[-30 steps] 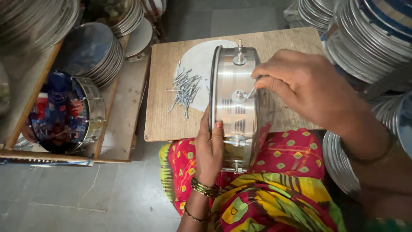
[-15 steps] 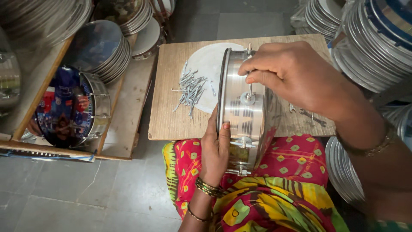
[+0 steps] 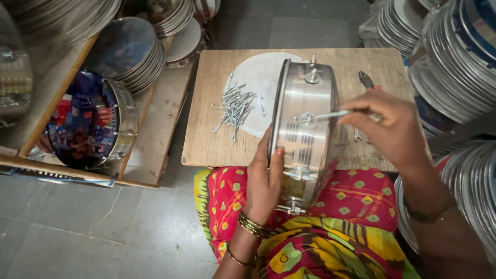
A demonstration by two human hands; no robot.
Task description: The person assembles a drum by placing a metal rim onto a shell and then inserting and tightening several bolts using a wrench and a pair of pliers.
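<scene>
A shiny metal drum shell (image 3: 305,129) stands on its edge between the wooden board (image 3: 206,139) and my lap. My left hand (image 3: 264,178) grips the shell's near left rim and steadies it. My right hand (image 3: 387,126) pinches a long metal bolt (image 3: 330,115) that sticks out of a lug on the shell's side. More lugs with bolts show at the top and bottom of the shell. A pile of loose metal bolts (image 3: 235,108) lies on a white round drum skin (image 3: 258,82) on the board, left of the shell.
A finished drum with a blue and red printed skin (image 3: 85,124) lies on a wooden shelf at left, beside stacks of metal rings (image 3: 137,57). Tall stacks of rings (image 3: 454,46) rise at right. Pliers (image 3: 367,80) lie on the board behind my right hand.
My right hand has slid from on top of the shell out to its right side and now pinches a bolt at the lug. My left hand has kept its grip.
</scene>
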